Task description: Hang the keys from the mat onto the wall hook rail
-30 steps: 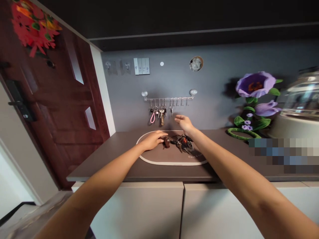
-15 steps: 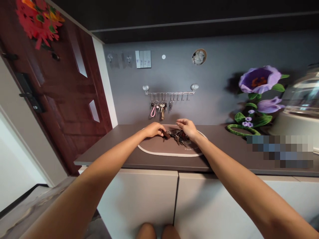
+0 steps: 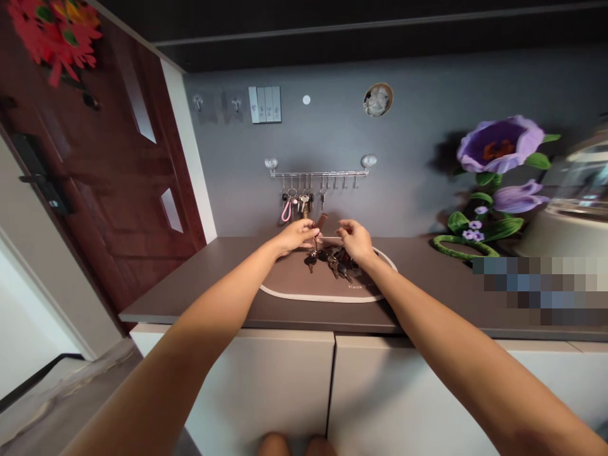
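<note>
Your left hand [image 3: 295, 237] has its thumb and fingertips closed on a reddish-brown fob [image 3: 322, 221], which sticks up at a slant past the fingertips. A few keys [image 3: 311, 260] hang just below that hand, seemingly joined to the fob; whether their tips touch the mat is hard to tell. Your right hand [image 3: 357, 243] is beside it, a small gap between the two, with its fingers bent and the thumb close to the forefinger. You can't tell from this view whether those fingertips are pinching anything.

Under and in front of your right hand, a dark pile of keys [image 3: 338, 264] lies on the brown mat [image 3: 289, 278], partly covered by the hand. The mat has rounded ends and a pale edge, and it lies flat on the dark counter [image 3: 190, 278].

Behind your hands, a clear rack [image 3: 327, 173] is fixed to the grey wall [image 3: 418, 190] by a round cup at each end. Bunches of keys hang from its left hooks, one with a pink loop [image 3: 286, 211], and a smaller key [image 3: 323, 200] hangs near the middle. Above are a panel of switches [image 3: 265, 105] and a round hole [image 3: 379, 100] with something whitish in it.

To your right, purple flowers [image 3: 501, 147] stand by a green ring [image 3: 463, 247] on the counter. To your left is a dark red door [image 3: 114, 190].
</note>
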The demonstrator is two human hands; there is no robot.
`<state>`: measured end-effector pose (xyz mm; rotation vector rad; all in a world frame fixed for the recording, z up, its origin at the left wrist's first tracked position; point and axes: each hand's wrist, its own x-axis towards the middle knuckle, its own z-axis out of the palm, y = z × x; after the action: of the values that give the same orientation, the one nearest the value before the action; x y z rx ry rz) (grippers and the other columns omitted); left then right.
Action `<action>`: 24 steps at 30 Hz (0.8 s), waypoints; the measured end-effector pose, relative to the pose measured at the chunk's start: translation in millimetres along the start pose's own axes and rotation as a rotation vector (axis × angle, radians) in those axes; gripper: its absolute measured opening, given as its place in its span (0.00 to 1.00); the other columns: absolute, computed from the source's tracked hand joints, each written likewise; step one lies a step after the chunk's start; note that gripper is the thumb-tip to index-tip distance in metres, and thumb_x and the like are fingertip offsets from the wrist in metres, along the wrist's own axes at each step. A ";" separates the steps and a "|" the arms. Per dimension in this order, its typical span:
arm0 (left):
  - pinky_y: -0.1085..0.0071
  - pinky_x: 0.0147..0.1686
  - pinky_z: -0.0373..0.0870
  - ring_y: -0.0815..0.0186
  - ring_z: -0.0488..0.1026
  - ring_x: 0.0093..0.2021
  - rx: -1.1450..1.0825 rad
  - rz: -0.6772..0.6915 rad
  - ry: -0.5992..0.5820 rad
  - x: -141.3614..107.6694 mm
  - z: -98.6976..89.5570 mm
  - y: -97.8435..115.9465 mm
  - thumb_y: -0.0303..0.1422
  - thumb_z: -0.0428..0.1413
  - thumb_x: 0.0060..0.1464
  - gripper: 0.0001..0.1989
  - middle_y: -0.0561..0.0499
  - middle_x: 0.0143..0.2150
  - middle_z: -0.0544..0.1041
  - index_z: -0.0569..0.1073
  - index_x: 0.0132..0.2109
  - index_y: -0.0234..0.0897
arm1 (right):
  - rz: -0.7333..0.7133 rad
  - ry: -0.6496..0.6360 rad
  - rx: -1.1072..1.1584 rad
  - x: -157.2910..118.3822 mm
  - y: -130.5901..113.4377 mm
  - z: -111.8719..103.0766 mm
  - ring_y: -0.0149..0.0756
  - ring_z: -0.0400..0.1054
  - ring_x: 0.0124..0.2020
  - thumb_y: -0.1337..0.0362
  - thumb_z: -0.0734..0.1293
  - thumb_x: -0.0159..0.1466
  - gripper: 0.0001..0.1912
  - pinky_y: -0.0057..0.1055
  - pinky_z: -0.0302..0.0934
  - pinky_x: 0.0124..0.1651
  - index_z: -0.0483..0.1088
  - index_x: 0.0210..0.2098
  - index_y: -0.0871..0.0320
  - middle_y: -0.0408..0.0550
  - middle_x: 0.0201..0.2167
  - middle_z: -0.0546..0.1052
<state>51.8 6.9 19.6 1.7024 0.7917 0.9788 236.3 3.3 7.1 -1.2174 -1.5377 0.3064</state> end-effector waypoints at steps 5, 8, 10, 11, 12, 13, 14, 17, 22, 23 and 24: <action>0.54 0.42 0.66 0.62 0.74 0.37 -0.188 -0.053 0.018 -6.6 -0.4 1.2 0.40 0.56 0.47 0.16 0.44 0.40 0.73 0.60 0.38 0.36 | -0.104 -0.021 -0.088 -5.3 -10.3 2.8 0.34 0.68 0.36 0.69 0.59 0.55 0.15 0.34 0.59 0.45 0.68 0.42 0.60 0.50 0.34 0.75; 0.52 0.42 0.65 0.60 0.74 0.38 -0.278 -0.055 0.039 -7.9 -3.1 5.8 0.39 0.55 0.48 0.15 0.44 0.40 0.73 0.59 0.37 0.37 | -0.153 -0.043 -0.103 -9.0 -17.2 3.5 0.34 0.68 0.35 0.68 0.59 0.56 0.14 0.33 0.59 0.44 0.67 0.41 0.60 0.50 0.33 0.75; 0.50 0.43 0.65 0.59 0.74 0.39 -0.332 -0.068 0.072 -8.2 -5.1 9.2 0.38 0.55 0.49 0.14 0.44 0.41 0.72 0.59 0.37 0.37 | -0.173 -0.057 -0.102 -11.6 -21.6 3.3 0.33 0.67 0.34 0.68 0.59 0.56 0.13 0.33 0.59 0.42 0.67 0.40 0.60 0.49 0.33 0.74; 0.49 0.43 0.65 0.59 0.74 0.40 -0.362 -0.072 0.090 -8.3 -6.0 11.0 0.38 0.54 0.49 0.14 0.44 0.41 0.72 0.58 0.37 0.37 | -0.181 -0.066 -0.097 -12.9 -23.3 3.2 0.33 0.67 0.33 0.67 0.59 0.56 0.12 0.32 0.59 0.42 0.67 0.39 0.60 0.49 0.33 0.74; 0.49 0.43 0.65 0.59 0.73 0.40 -0.395 -0.071 0.106 -8.5 -6.8 12.7 0.37 0.54 0.50 0.13 0.44 0.41 0.72 0.58 0.37 0.37 | -0.189 -0.075 -0.088 -14.0 -24.7 3.3 0.32 0.67 0.33 0.67 0.59 0.56 0.11 0.32 0.60 0.41 0.67 0.38 0.60 0.49 0.32 0.74; 0.49 0.43 0.65 0.58 0.73 0.41 -0.431 -0.066 0.118 -8.7 -7.4 14.4 0.36 0.53 0.51 0.12 0.44 0.41 0.72 0.58 0.38 0.37 | -0.199 -0.087 -0.074 -15.1 -25.8 3.5 0.32 0.66 0.32 0.67 0.59 0.56 0.10 0.31 0.60 0.40 0.67 0.37 0.60 0.48 0.31 0.74; 0.49 0.43 0.65 0.58 0.73 0.41 -0.468 -0.060 0.126 -9.1 -7.9 16.0 0.35 0.52 0.52 0.11 0.45 0.40 0.72 0.58 0.38 0.37 | -0.210 -0.100 -0.057 -16.2 -26.6 3.8 0.31 0.66 0.31 0.66 0.59 0.56 0.09 0.31 0.60 0.39 0.67 0.36 0.59 0.47 0.30 0.73; 0.49 0.43 0.65 0.57 0.73 0.41 -0.554 -0.048 0.143 -10.3 -8.6 20.3 0.34 0.50 0.54 0.08 0.45 0.38 0.73 0.58 0.37 0.37 | -0.248 -0.154 0.005 -19.7 -28.8 5.0 0.30 0.65 0.28 0.64 0.60 0.56 0.07 0.29 0.59 0.36 0.67 0.33 0.58 0.45 0.28 0.73; 0.49 0.45 0.64 0.58 0.72 0.44 -0.648 -0.014 0.174 -9.5 -10.0 23.2 0.33 0.49 0.55 0.07 0.46 0.36 0.73 0.58 0.37 0.36 | -0.294 -0.240 0.034 -24.4 -32.2 5.9 0.28 0.63 0.26 0.62 0.61 0.55 0.06 0.27 0.59 0.33 0.66 0.30 0.58 0.43 0.26 0.72; 0.49 0.45 0.64 0.58 0.72 0.44 -0.668 -0.004 0.181 -9.0 -10.3 23.3 0.33 0.49 0.55 0.06 0.46 0.36 0.73 0.59 0.38 0.36 | -0.300 -0.244 0.027 -24.8 -32.1 6.2 0.28 0.63 0.26 0.62 0.61 0.55 0.06 0.27 0.58 0.33 0.66 0.30 0.58 0.43 0.26 0.72; 0.49 0.46 0.64 0.58 0.72 0.44 -0.684 0.004 0.188 -8.6 -10.5 23.4 0.33 0.49 0.55 0.06 0.46 0.36 0.73 0.59 0.38 0.36 | -0.307 -0.246 0.021 -25.0 -31.8 6.7 0.28 0.63 0.26 0.62 0.61 0.55 0.06 0.27 0.58 0.33 0.66 0.30 0.58 0.43 0.27 0.72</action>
<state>39.9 -3.1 41.8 1.0323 0.4842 1.2482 210.9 -28.2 13.4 -0.9341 -1.9012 0.2755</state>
